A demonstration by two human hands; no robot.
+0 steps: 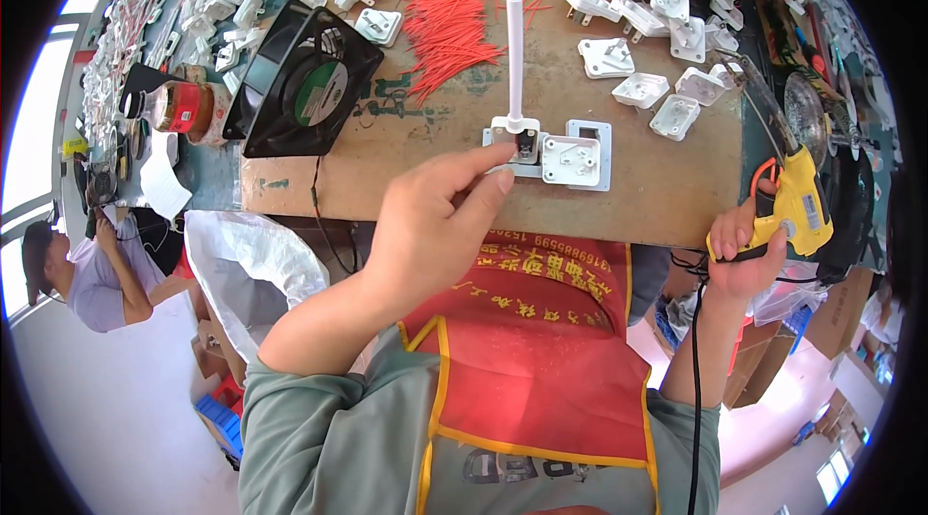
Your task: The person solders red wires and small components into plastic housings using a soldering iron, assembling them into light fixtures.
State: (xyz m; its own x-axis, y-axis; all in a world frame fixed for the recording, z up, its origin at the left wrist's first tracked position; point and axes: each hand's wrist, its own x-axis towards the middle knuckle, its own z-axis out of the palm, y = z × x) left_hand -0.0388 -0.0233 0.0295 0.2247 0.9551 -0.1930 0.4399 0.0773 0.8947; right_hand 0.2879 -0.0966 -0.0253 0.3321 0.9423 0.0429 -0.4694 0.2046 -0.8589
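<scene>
A white plug housing with a white tube standing up from it sits in a metal jig on the brown work board. At its lower left corner my left hand has thumb and index finger closed in a pinch; what lies between the fingertips is hidden. Just to the right, a second open white housing with metal parts inside lies in the same jig. My right hand is wrapped round the handle of a yellow soldering gun at the board's right edge, its long metal front pointing away from me.
A pile of red wires lies behind the jig. White plug parts heap along the back. A black fan and a jar stand left, above a white sack. Another person works far left.
</scene>
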